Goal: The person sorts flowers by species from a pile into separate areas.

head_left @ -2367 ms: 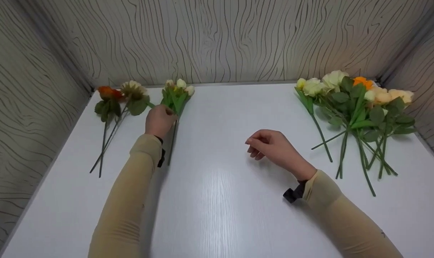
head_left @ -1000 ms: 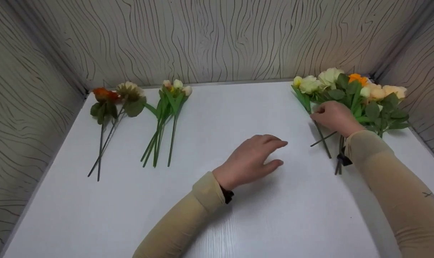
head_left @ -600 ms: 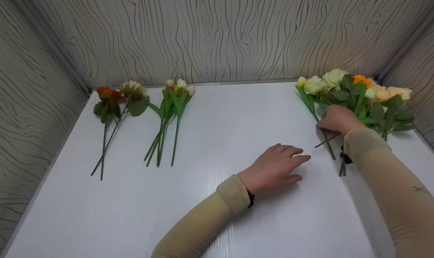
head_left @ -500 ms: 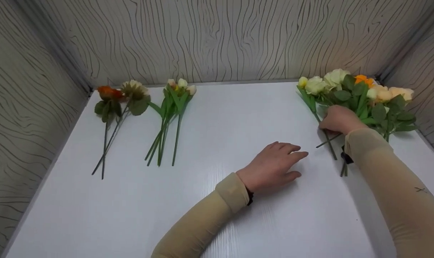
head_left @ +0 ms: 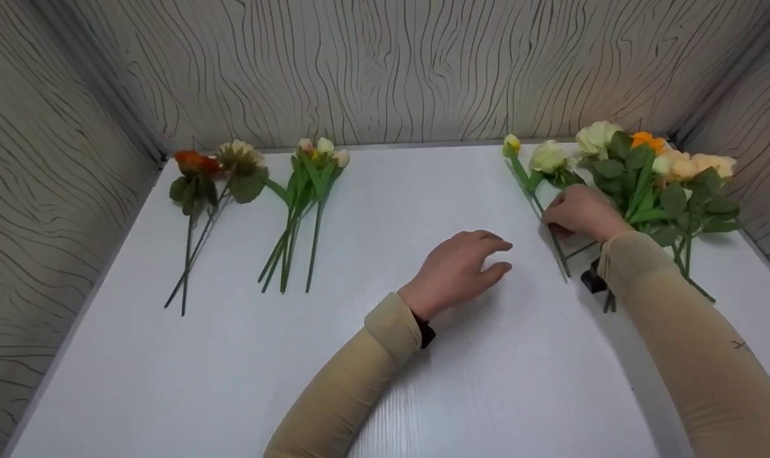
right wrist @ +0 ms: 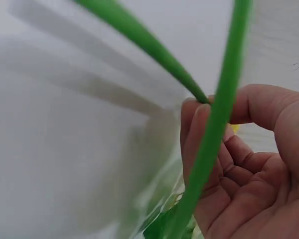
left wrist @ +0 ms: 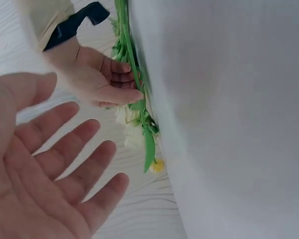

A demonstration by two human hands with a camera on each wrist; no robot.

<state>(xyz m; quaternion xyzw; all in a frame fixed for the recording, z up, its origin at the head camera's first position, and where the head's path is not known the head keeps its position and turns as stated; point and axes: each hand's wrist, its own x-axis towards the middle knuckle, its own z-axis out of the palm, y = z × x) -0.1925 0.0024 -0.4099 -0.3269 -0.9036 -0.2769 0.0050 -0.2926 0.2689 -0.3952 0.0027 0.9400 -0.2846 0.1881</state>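
At the right of the table, my right hand [head_left: 582, 213] pinches the green stem of a yellow tulip [head_left: 511, 145] between thumb and fingers. In the right wrist view the pinched stem [right wrist: 159, 52] runs into the fingertips, and a second green stem [right wrist: 217, 119] crosses in front of them. A pale green-white rose [head_left: 548, 157] lies just beside the tulip, its lower part hidden behind the right hand. My left hand [head_left: 458, 270] hovers over the middle of the table, fingers spread and holding nothing; its palm shows in the left wrist view.
More flowers are heaped at the back right: a large cream bloom [head_left: 598, 138], an orange one [head_left: 646, 142] and peach roses [head_left: 712, 166]. Several tulips [head_left: 308, 184] lie left of centre. A red-orange flower [head_left: 196, 163] and a beige flower [head_left: 238, 159] lie further left, stems crossed.
The left hand has left the tulips at left and moved to mid-table. My right hand has reached the right pile, taken the yellow tulip's stem and shifted it left; the pale rose also shifted left.
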